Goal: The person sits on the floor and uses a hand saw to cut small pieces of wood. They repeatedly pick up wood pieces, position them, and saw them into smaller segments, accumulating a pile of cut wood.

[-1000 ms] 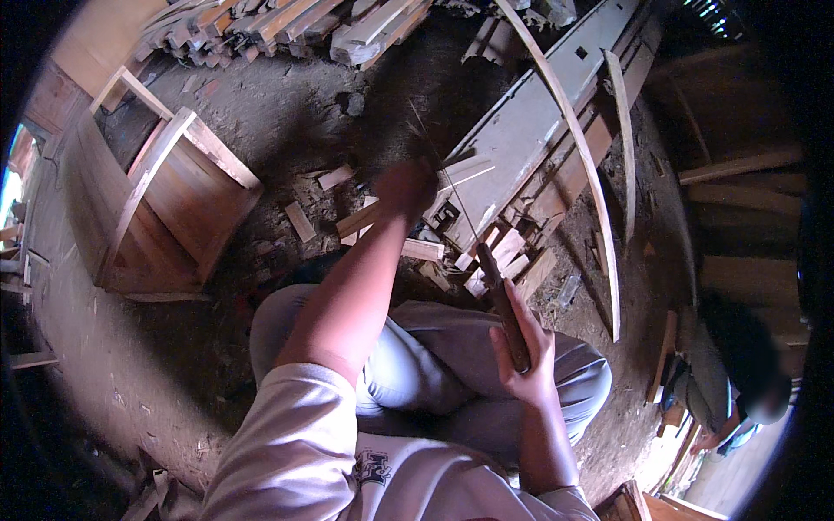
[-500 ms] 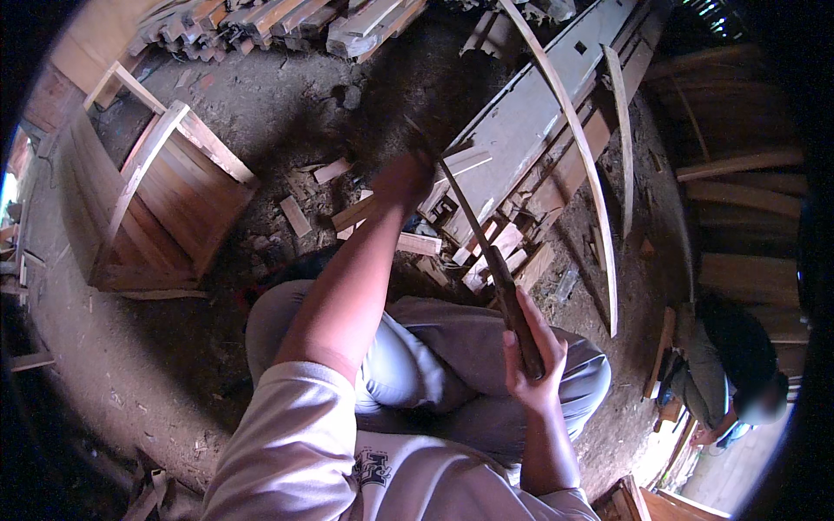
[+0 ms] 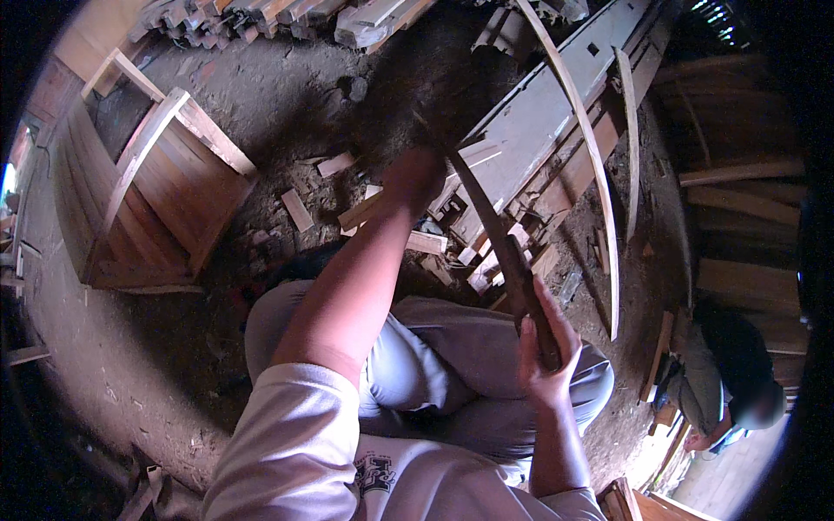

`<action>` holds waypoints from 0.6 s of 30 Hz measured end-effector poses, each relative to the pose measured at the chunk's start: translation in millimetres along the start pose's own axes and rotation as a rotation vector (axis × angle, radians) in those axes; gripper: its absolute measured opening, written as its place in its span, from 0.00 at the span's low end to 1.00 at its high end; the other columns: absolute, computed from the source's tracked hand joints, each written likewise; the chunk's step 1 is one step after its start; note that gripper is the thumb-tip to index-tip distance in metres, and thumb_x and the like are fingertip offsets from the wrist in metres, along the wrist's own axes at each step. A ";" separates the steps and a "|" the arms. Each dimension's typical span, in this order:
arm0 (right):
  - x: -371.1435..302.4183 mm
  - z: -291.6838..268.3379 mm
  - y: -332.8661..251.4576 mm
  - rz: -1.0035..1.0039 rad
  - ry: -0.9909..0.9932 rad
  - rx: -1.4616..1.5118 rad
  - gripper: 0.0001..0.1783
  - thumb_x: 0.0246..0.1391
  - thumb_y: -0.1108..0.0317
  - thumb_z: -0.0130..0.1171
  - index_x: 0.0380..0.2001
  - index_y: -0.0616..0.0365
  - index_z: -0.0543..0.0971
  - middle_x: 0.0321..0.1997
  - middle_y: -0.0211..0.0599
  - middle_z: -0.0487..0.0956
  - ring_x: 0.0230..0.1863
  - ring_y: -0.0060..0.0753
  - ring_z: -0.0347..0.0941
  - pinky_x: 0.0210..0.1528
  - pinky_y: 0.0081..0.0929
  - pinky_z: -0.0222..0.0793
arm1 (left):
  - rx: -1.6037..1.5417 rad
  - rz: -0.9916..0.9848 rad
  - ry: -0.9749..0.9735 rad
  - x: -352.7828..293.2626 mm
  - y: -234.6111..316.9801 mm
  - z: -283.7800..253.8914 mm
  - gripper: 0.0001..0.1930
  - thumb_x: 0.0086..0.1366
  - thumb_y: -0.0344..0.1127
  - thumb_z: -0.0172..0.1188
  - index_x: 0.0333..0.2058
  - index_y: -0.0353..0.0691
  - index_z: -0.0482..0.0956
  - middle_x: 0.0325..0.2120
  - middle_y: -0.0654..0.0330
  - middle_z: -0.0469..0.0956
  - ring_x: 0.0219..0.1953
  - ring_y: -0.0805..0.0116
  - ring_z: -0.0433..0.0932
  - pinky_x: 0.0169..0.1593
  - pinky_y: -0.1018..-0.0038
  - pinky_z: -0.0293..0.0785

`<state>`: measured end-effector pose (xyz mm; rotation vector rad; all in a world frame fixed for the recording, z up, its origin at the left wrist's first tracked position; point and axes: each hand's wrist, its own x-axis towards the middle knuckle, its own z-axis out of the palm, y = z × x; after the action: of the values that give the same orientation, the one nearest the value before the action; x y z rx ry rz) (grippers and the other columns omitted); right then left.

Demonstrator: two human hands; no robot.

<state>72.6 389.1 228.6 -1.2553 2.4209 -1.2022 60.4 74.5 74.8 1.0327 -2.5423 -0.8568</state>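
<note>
My right hand (image 3: 556, 363) is wrapped round the dark wooden handle of a long, slightly curved blade, which looks like a machete (image 3: 480, 198). Its thumb lies along the handle's left side, above my right knee. The blade slants away from me, up and to the left. My left arm reaches forward over my crossed legs, and the left hand (image 3: 415, 178) is by the blade's far end. Deep shadow hides its fingers, so I cannot see whether they grip or only touch the blade.
Wood offcuts (image 3: 427, 242) litter the ground beyond my legs, beside a long pale board (image 3: 532, 122). Curved strips (image 3: 599, 187) cross the board's right side. A wooden frame (image 3: 178, 204) stands left, stacked timber (image 3: 261, 17) lies far back. Another person (image 3: 734, 365) bends down at right.
The machete has turned so its flat shows wider. My right hand has shifted slightly right and away from the left forearm; the left hand has moved slightly right.
</note>
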 end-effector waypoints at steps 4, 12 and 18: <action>-1.4 -2.0 -0.9 0.080 -0.046 0.074 0.27 0.63 0.75 0.55 0.65 0.67 0.72 0.58 0.50 0.81 0.57 0.32 0.78 0.61 0.27 0.69 | -0.037 0.012 -0.010 -0.4 -0.9 -2.3 0.13 0.63 0.33 0.55 0.39 0.37 0.86 0.40 0.42 0.84 0.45 0.40 0.84 0.50 0.47 0.80; -4.8 9.3 -10.0 0.061 -0.021 0.051 0.28 0.63 0.78 0.54 0.66 0.66 0.71 0.60 0.49 0.80 0.58 0.30 0.77 0.61 0.25 0.69 | -0.034 -0.072 -0.090 8.9 2.7 -8.9 0.14 0.65 0.35 0.53 0.39 0.38 0.87 0.40 0.44 0.85 0.44 0.42 0.85 0.47 0.48 0.81; -6.6 11.2 -14.9 0.114 -0.074 0.079 0.30 0.61 0.79 0.54 0.67 0.66 0.70 0.57 0.50 0.82 0.55 0.30 0.80 0.57 0.24 0.71 | -0.052 -0.274 0.050 14.9 16.6 6.4 0.17 0.68 0.42 0.53 0.37 0.38 0.88 0.38 0.45 0.86 0.43 0.44 0.85 0.45 0.50 0.81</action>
<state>91.2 382.7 230.5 -1.1044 2.3341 -1.1856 37.8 76.3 80.2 1.3890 -2.3583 -0.9459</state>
